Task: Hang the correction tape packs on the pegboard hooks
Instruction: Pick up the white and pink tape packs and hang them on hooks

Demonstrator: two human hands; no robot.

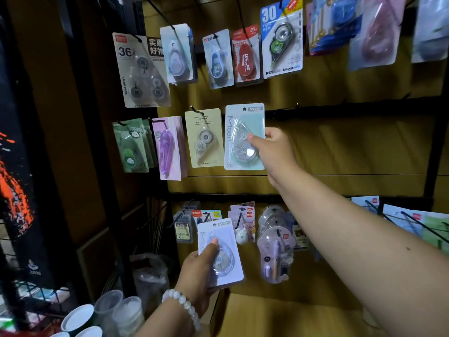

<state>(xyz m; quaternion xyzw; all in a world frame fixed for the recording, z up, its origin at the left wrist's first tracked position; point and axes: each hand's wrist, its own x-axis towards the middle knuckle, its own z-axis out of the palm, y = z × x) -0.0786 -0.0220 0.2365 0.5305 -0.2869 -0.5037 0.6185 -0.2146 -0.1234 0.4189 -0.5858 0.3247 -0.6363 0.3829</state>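
**Light, stiff cards, held by the lower edge**

Our right hand (272, 144) pinches the mint pack (244, 136) by its right edge, thumb on the clear blister, holding it up at the middle row of the pegboard (340, 147), beside the beige pack (204, 137). Our left hand (199, 266) grips the white pack (220, 251) lower down. We judge both packs light, stiff and slippery over the plastic; gripping low keeps the hang hole free.

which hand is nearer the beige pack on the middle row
Right. The right hand holds a mint pack up just right of the beige pack; the left hand grips a white pack well below it.
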